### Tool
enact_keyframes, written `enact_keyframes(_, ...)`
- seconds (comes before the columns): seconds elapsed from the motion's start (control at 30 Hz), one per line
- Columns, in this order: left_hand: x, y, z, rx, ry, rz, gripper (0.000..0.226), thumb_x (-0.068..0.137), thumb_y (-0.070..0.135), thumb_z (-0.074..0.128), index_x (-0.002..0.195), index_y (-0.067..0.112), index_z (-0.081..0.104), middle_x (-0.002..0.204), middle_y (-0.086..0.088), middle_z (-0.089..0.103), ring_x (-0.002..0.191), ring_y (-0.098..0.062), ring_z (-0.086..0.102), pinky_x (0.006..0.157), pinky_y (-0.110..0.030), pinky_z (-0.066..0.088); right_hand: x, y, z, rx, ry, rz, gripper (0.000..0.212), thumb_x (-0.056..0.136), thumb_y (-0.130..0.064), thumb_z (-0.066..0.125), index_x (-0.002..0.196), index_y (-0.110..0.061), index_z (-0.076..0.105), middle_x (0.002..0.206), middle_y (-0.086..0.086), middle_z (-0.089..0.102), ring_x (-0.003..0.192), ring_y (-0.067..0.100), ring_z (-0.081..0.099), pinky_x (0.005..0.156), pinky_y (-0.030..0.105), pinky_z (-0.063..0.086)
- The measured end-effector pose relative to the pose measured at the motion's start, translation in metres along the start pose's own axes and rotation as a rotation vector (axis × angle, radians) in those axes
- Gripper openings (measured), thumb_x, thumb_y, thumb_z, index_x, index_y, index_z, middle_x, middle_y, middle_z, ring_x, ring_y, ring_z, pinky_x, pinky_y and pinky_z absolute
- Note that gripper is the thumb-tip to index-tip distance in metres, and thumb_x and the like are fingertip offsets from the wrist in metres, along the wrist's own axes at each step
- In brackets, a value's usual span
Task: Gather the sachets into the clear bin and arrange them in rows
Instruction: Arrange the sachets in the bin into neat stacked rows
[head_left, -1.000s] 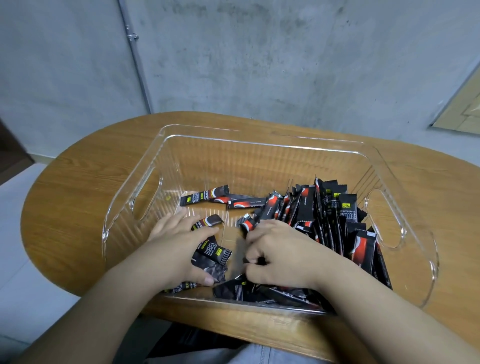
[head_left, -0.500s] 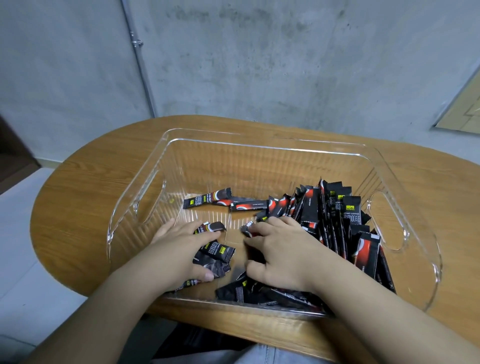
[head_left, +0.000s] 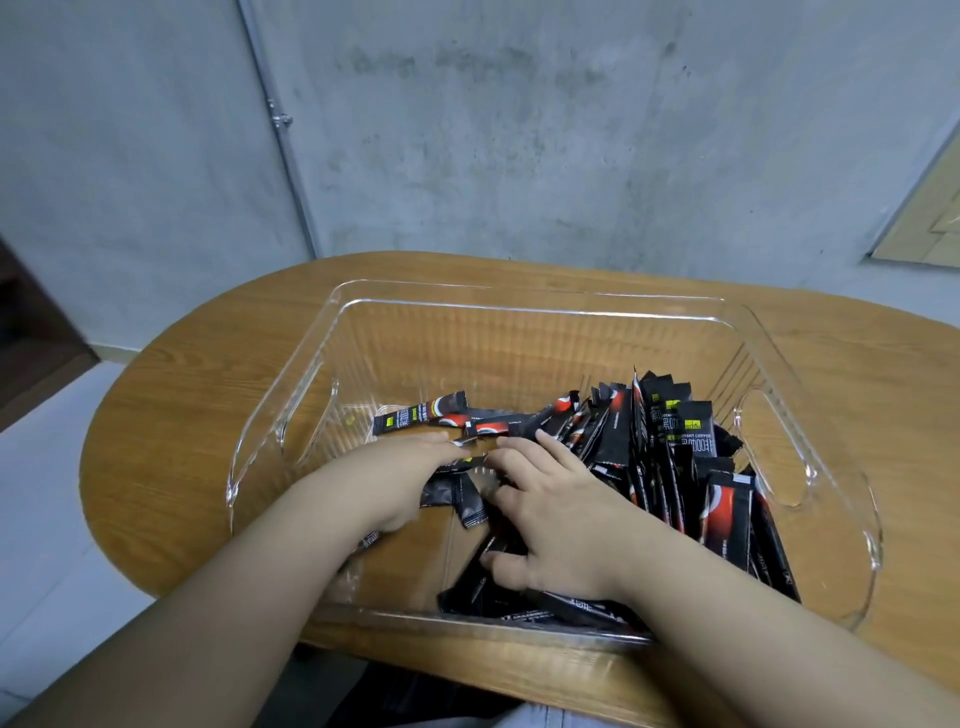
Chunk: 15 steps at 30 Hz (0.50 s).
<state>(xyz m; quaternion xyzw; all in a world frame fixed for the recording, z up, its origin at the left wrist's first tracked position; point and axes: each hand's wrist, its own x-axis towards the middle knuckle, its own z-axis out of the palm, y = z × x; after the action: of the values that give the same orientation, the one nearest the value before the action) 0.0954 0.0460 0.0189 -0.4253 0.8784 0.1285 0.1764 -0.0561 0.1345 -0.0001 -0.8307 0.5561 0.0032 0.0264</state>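
Observation:
A clear bin (head_left: 519, 307) with cut-out handles stands on a wooden table (head_left: 176, 410). Black and red sachets (head_left: 675, 447) stand packed in rows on its right side. A few loose sachets (head_left: 421, 415) lie flat near the middle, towards the back, and more sachets (head_left: 571, 608) lie flat along the front wall. My left hand (head_left: 400, 478) is inside the bin, closed over a small bunch of sachets (head_left: 457, 499) under its palm. My right hand (head_left: 566, 525) lies beside it with fingers spread on the sachets, its fingertips close to the left hand's.
The bin's left half shows bare floor. The table's rounded left end (head_left: 119, 431) stands over a pale floor. A grey concrete wall with a thin pipe (head_left: 280, 135) rises right behind the table.
Both hands have slid away from me, towards the loose sachets at the bin's middle. The left hand still carries its bunch, and the two hands' fingertips have come closer together.

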Motion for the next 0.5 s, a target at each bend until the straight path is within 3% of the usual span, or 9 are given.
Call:
enact_keyframes(0.03,-0.001,-0.001,-0.001,0.001,0.0,0.013,0.08,0.09,-0.004,0.051,0.149,0.035,0.015,0.158,0.014,0.005,0.142,-0.011,0.023,0.107,-0.021,0.03,0.0,0.0,-0.001,-0.005,0.008,0.002,0.092,0.067,-0.065,0.014,0.129,-0.011,0.055,0.142,0.003,0.032,0.139,0.019,0.015,0.114,0.033,-0.012)
enact_keyframes(0.1,-0.004,-0.004,-0.001,-0.005,0.004,0.025,0.082,0.088,-0.007,0.052,0.148,0.037,0.018,0.157,0.016,0.01,0.14,-0.01,0.027,0.104,-0.019,0.032,0.0,0.001,-0.001,-0.013,0.034,0.014,0.081,0.071,-0.064,0.019,0.113,-0.013,0.066,0.127,0.002,0.044,0.124,0.021,0.031,0.113,0.04,0.01)
enact_keyframes(0.17,-0.007,-0.008,0.003,-0.008,0.025,0.038,0.083,0.087,-0.008,0.054,0.146,0.042,0.024,0.155,0.017,0.017,0.138,-0.01,0.03,0.106,-0.022,0.034,0.0,0.0,0.001,-0.058,0.08,0.041,0.064,0.073,-0.061,0.03,0.089,-0.016,0.072,0.101,0.001,0.051,0.1,0.021,0.039,0.095,0.041,0.029)
enact_keyframes(0.2,-0.008,-0.009,0.004,-0.005,0.037,0.04,0.081,0.087,-0.007,0.054,0.145,0.042,0.026,0.154,0.016,0.02,0.137,-0.011,0.03,0.108,-0.024,0.034,0.0,0.0,0.003,-0.08,0.113,0.056,0.058,0.072,-0.06,0.034,0.08,-0.017,0.072,0.093,0.0,0.051,0.092,0.02,0.039,0.088,0.039,0.031)
enact_keyframes(0.27,-0.011,-0.011,0.006,0.001,0.058,0.021,0.076,0.089,-0.003,0.054,0.145,0.04,0.028,0.15,0.013,0.026,0.136,-0.013,0.031,0.109,-0.027,0.034,0.001,0.001,0.006,-0.105,0.145,0.069,0.054,0.071,-0.06,0.038,0.072,-0.018,0.072,0.089,0.0,0.05,0.087,0.02,0.037,0.082,0.037,0.027)
enact_keyframes(0.33,-0.015,-0.012,0.006,-0.004,0.061,0.006,0.07,0.092,0.002,0.052,0.144,0.041,0.028,0.149,0.011,0.028,0.137,-0.014,0.027,0.11,-0.029,0.031,0.001,0.001,0.006,-0.115,0.101,0.059,0.058,0.072,-0.06,0.036,0.077,-0.018,0.074,0.107,0.003,0.056,0.103,0.022,0.039,0.093,0.039,0.024)
enact_keyframes(0.4,-0.018,-0.013,0.005,-0.045,0.044,0.001,0.07,0.092,0.006,0.054,0.144,0.045,0.025,0.151,0.011,0.025,0.139,-0.014,0.022,0.112,-0.031,0.029,0.002,0.001,0.001,-0.093,0.023,0.06,0.07,0.073,-0.064,0.027,0.101,-0.019,0.073,0.146,0.008,0.037,0.137,0.027,0.019,0.112,0.041,0.0)
enact_keyframes(0.47,-0.023,-0.014,0.003,-0.133,0.013,-0.015,0.079,0.09,0.01,0.059,0.142,0.052,0.017,0.152,0.009,0.024,0.137,-0.014,0.029,0.108,-0.033,0.035,0.002,0.003,0.0,-0.029,0.01,0.087,0.091,0.068,-0.07,0.012,0.128,-0.018,0.056,0.158,0.008,0.012,0.146,0.025,-0.008,0.112,0.039,-0.02)
enact_keyframes(0.5,-0.025,-0.013,0.0,-0.184,-0.007,-0.033,0.084,0.089,0.015,0.062,0.142,0.054,0.011,0.153,0.007,0.024,0.134,-0.015,0.037,0.105,-0.034,0.039,0.001,0.004,0.001,-0.002,-0.012,0.11,0.098,0.064,-0.072,0.007,0.135,-0.018,0.047,0.158,0.009,0.013,0.146,0.025,-0.007,0.113,0.04,-0.019)
